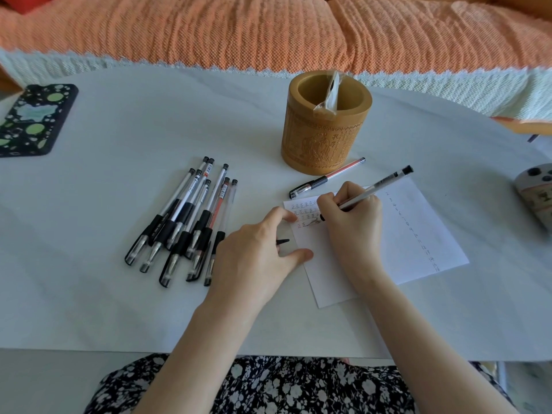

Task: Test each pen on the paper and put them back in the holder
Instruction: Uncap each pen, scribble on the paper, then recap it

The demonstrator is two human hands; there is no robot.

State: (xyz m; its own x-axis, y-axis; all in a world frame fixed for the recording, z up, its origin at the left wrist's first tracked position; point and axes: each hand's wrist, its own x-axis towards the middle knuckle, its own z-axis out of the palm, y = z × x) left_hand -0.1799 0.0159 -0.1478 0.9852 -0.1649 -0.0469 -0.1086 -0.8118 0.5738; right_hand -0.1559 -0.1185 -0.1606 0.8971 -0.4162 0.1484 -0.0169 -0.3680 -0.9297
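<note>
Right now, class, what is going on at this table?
A person is testing pens. The right hand grips a pen, its tip on the paper among rows of marks. The left hand steadies the paper's left edge. A pile of capped pens lies to the left, a lone pen beside the holder, which shows no pens yet.

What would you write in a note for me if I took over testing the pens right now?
Right hands side: the right hand grips a pen, with its tip on the paper.
The left hand presses the paper's left edge. A small black piece, perhaps the cap, pokes out under it; I cannot tell if it is held.
A pile of pens lies left of the hands. One red pen lies in front of the holder, which shows only a plastic-wrapped thing.
Done: rows of test marks are on the paper.
Left: finish this pen, test any untested ones, put all in the holder.
</note>
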